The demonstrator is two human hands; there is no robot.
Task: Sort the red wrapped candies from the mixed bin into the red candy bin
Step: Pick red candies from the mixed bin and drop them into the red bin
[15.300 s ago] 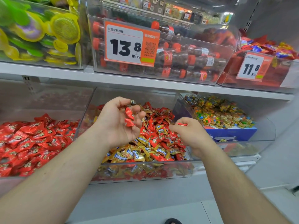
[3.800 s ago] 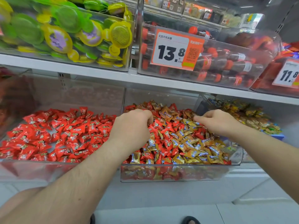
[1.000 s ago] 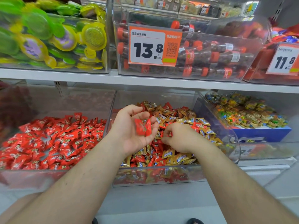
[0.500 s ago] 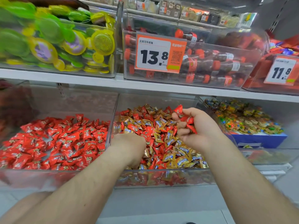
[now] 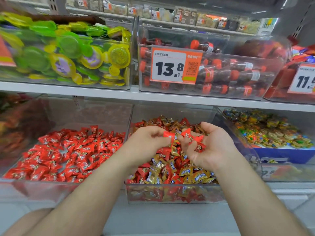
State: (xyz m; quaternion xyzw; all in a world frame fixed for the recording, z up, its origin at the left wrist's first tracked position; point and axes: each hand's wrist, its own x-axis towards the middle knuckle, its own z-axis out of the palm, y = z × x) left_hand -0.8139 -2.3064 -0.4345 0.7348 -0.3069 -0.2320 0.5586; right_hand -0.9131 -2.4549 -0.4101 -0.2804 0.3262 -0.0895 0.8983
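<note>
- Both hands are up over the mixed bin (image 5: 172, 193), the clear one with red and gold candies.
- Left hand (image 5: 148, 143) has its fingertips pinching one red wrapped candy (image 5: 168, 135).
- Right hand (image 5: 211, 147) is palm-up, fingers curled loosely round a few more red candies (image 5: 196, 140).
- Red candy bin (image 5: 42, 189) sits just to the left, touching the mixed one.

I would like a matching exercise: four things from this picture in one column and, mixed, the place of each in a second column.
1. red candy bin
2. mixed bin
3. 13.8 price tag
4. blue box

A. lower shelf, right
B. upper shelf, on the bottle bin
C. lower shelf, left
D. under both hands

Pairs: 1-C, 2-D, 3-B, 4-A
</note>
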